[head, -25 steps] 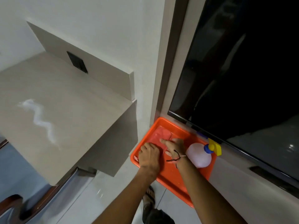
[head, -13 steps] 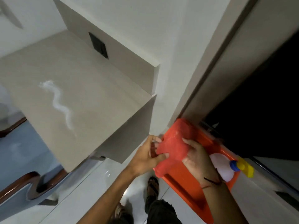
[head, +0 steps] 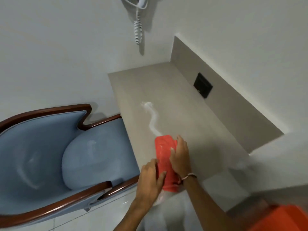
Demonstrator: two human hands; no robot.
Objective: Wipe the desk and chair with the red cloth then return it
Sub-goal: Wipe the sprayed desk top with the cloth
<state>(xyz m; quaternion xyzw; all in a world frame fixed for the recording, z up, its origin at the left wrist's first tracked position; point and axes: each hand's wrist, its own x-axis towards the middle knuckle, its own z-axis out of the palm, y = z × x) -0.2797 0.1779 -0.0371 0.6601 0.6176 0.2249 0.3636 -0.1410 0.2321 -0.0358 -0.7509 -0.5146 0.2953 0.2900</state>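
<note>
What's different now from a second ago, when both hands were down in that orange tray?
The red cloth has left the orange tray: both hands lifted it out and carried it over to the desk, where it now lies at the near end of the white streak. The right hand presses on it and the left hand holds its near edge. The streak looks unwiped, same wavy shape.

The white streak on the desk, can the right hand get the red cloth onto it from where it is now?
Probably yes. The right hand presses the red cloth on the desk, its far edge at the white streak, with nothing between.
</note>
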